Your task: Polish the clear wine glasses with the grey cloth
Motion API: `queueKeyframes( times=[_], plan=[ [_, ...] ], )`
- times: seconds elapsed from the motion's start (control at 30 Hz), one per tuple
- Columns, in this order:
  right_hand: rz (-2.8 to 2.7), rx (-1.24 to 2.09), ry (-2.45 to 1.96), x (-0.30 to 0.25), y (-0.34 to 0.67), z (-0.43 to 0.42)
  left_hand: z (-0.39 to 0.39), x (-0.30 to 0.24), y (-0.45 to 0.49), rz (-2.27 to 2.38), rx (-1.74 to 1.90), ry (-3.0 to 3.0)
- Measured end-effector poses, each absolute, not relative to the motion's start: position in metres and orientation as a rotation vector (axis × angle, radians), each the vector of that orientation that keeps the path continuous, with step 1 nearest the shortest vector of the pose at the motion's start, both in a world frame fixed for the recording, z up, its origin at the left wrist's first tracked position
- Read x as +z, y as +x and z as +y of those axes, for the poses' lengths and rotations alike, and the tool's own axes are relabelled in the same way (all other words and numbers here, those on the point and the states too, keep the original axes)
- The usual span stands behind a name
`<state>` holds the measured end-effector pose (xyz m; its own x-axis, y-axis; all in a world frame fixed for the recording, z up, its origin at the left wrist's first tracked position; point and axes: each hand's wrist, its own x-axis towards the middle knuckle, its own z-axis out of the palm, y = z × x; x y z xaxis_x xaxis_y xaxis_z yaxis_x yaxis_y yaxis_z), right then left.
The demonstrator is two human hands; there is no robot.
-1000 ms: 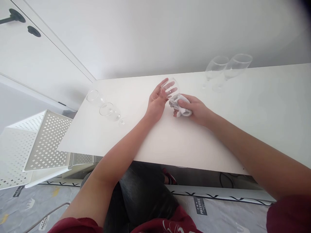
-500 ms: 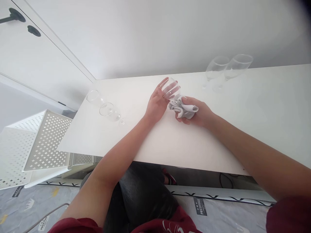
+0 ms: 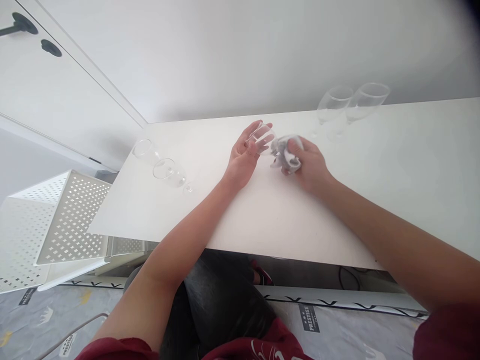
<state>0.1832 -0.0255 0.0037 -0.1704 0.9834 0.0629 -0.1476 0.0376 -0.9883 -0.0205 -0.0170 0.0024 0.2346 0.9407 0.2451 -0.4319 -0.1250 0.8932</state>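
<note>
My left hand [image 3: 243, 157] grips a clear wine glass [image 3: 264, 137] by its bowl, just above the white table [image 3: 375, 200], with the fingers curled round it. My right hand [image 3: 309, 165] is closed on a crumpled grey-white cloth [image 3: 285, 154] and presses it against the right side of the glass. Part of the glass is hidden by the cloth and my fingers.
Two wine glasses [image 3: 161, 162] lie on their sides at the table's left end. Two more glasses [image 3: 350, 102] stand at the back right by the wall. A white perforated metal rack [image 3: 56, 220] stands to the left, below the table's edge.
My right hand has lifted the cloth from below the glass up against its right side. The left hand and glass have barely moved.
</note>
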Motion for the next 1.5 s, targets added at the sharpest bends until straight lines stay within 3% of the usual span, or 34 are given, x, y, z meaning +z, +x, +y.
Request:
queueKeyframes(
  times=[0.13, 0.33, 0.67, 0.93, 1.17, 1.37, 1.5],
  plan=[
    [-0.882, 1.062, -0.986, -0.006, 0.19, -0.013, -0.017, 0.002, -0.023, 0.553, 1.368, 1.206],
    [-0.975, 1.429, -0.83, 0.008, 0.178, -0.023, -0.015, -0.001, -0.024, 0.521, 1.315, 1.174],
    [-1.066, 1.047, -1.087, -0.014, 0.186, -0.018, -0.028, 0.002, -0.011, 0.437, 1.228, 1.287],
    [-1.045, 1.486, -0.895, 0.006, 0.187, -0.018, -0.023, 0.003, -0.023, 0.359, 1.209, 1.283],
    [-1.084, 1.045, -1.088, -0.005, 0.189, -0.019, -0.03, 0.007, -0.019, 0.423, 1.191, 1.256],
    [-1.058, 1.464, -0.963, 0.004, 0.185, -0.02, -0.028, 0.007, -0.023, 0.364, 1.173, 1.263],
    [-1.062, 1.313, -1.119, -0.007, 0.187, -0.018, -0.026, 0.006, -0.021, 0.405, 1.179, 1.286]
  ],
)
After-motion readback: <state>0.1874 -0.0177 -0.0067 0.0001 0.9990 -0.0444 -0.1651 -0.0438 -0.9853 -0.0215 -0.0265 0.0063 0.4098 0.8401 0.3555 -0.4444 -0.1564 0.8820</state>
